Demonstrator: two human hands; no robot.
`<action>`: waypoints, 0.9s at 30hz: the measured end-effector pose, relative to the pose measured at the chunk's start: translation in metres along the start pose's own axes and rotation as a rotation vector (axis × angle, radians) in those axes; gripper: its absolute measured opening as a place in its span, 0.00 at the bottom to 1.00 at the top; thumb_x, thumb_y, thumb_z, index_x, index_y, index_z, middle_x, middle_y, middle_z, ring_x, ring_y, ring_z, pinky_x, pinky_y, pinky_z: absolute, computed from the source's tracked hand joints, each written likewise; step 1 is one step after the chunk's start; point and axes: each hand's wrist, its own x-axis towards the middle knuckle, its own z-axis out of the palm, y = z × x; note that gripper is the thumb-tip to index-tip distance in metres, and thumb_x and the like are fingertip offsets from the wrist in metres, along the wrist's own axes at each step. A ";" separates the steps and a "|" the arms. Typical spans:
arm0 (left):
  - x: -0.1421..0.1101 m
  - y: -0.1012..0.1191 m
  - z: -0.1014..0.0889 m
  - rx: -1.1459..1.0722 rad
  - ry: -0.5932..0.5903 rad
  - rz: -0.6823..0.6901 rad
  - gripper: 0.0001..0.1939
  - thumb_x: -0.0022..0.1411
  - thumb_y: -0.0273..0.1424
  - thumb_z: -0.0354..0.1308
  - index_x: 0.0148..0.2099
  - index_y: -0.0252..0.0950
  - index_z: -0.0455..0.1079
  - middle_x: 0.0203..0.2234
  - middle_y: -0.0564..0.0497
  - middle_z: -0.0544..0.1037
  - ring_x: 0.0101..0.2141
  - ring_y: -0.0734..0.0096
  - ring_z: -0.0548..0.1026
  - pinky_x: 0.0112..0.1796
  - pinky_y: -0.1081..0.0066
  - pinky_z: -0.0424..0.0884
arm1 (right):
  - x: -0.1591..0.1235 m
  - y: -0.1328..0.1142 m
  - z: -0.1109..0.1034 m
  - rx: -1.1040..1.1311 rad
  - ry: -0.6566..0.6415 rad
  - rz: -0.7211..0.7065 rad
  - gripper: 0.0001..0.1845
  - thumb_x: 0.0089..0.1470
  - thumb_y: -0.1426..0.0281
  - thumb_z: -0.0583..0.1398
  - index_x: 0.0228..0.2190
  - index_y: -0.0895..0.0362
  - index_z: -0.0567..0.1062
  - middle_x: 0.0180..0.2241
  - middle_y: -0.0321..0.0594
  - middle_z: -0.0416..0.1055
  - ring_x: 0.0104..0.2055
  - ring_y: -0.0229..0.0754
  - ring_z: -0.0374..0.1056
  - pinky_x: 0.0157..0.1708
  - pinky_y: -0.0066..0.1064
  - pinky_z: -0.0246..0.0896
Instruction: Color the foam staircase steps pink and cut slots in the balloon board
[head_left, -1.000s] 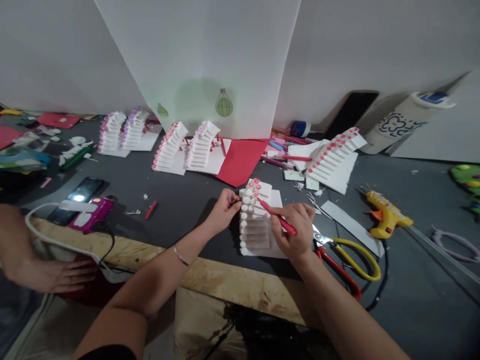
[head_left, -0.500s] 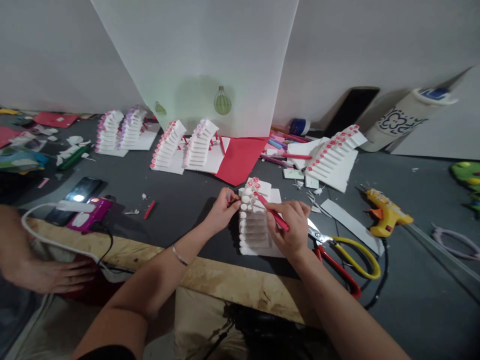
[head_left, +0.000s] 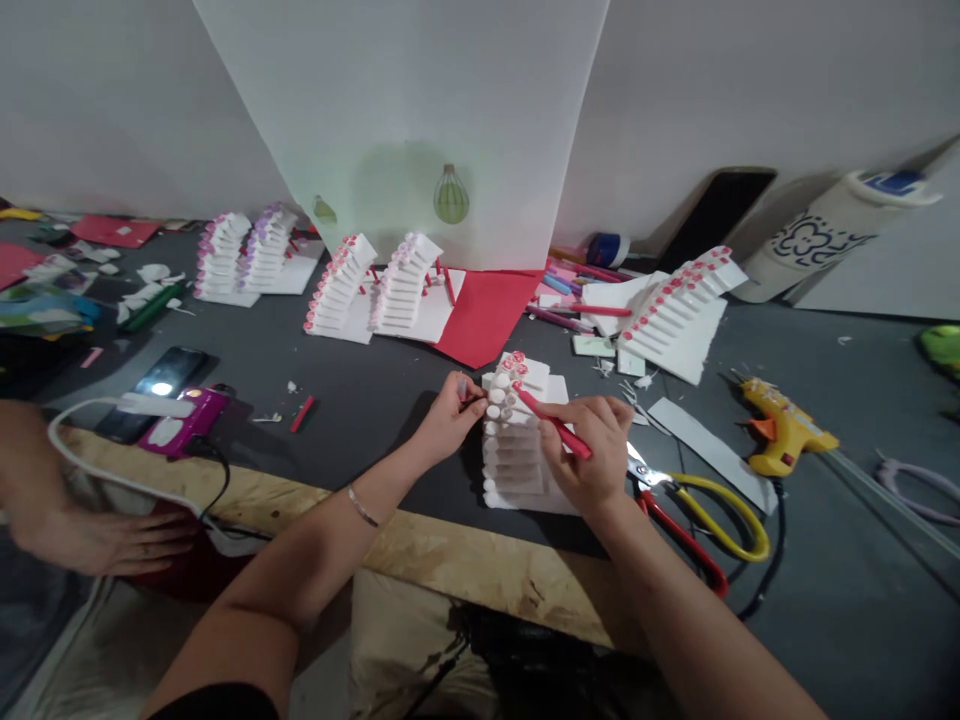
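A small white paper staircase model (head_left: 514,450) stands on the dark grey table (head_left: 360,390) in front of me. Its upper steps carry red-marked round ends; the lower ends are plain white. My right hand (head_left: 589,450) is closed around a red marker (head_left: 551,421) whose tip touches a round end near the top of the stairs. My left hand (head_left: 450,415) pinches the left side of the model, fingers closed on it.
Red and yellow scissors (head_left: 694,505) lie right of my hand, a yellow glue gun (head_left: 784,430) beyond. More staircase models (head_left: 375,290) and red paper (head_left: 484,315) stand behind. A phone (head_left: 154,385) and pink device (head_left: 187,420) sit left. Another person's hand (head_left: 90,535) rests lower left.
The view has shifted slightly. My hands stay on the staircase model, the marker tip staying near the upper round ends.
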 end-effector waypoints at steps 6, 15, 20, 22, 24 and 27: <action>0.000 0.001 0.003 0.022 -0.003 0.019 0.11 0.58 0.27 0.57 0.35 0.40 0.55 0.32 0.54 0.68 0.35 0.71 0.67 0.40 0.68 0.65 | 0.008 0.002 -0.009 0.024 -0.016 0.165 0.05 0.61 0.69 0.57 0.35 0.52 0.75 0.28 0.33 0.77 0.31 0.41 0.69 0.44 0.39 0.53; -0.001 0.002 0.007 0.058 -0.002 0.048 0.10 0.58 0.25 0.55 0.34 0.40 0.54 0.30 0.56 0.66 0.33 0.72 0.66 0.39 0.68 0.64 | 0.028 0.006 -0.008 -0.022 -0.086 0.192 0.10 0.62 0.65 0.56 0.30 0.53 0.75 0.27 0.34 0.77 0.32 0.42 0.69 0.41 0.38 0.54; -0.002 0.002 0.008 0.101 0.008 0.059 0.10 0.57 0.25 0.55 0.34 0.40 0.54 0.29 0.56 0.65 0.33 0.71 0.66 0.40 0.67 0.64 | 0.029 0.007 -0.005 -0.044 -0.067 0.173 0.11 0.61 0.65 0.56 0.28 0.53 0.74 0.27 0.35 0.76 0.32 0.43 0.68 0.42 0.40 0.55; -0.002 0.003 0.008 0.113 0.007 0.069 0.10 0.57 0.25 0.54 0.34 0.40 0.54 0.29 0.56 0.65 0.34 0.71 0.66 0.41 0.66 0.64 | 0.030 0.007 -0.005 -0.054 -0.062 0.159 0.11 0.61 0.65 0.57 0.28 0.53 0.74 0.25 0.35 0.76 0.31 0.43 0.68 0.42 0.40 0.55; -0.002 0.003 0.008 0.120 0.008 0.076 0.10 0.57 0.25 0.54 0.34 0.40 0.54 0.29 0.56 0.65 0.34 0.71 0.66 0.41 0.66 0.63 | 0.033 0.006 -0.005 -0.065 -0.067 0.149 0.12 0.61 0.65 0.56 0.27 0.52 0.73 0.25 0.35 0.75 0.30 0.43 0.68 0.41 0.41 0.55; -0.001 0.004 0.008 0.132 0.000 0.072 0.10 0.58 0.25 0.54 0.34 0.40 0.54 0.29 0.56 0.65 0.34 0.71 0.66 0.41 0.67 0.64 | 0.036 0.004 -0.007 -0.067 -0.073 0.147 0.12 0.60 0.65 0.56 0.26 0.52 0.73 0.24 0.35 0.74 0.29 0.44 0.67 0.40 0.41 0.55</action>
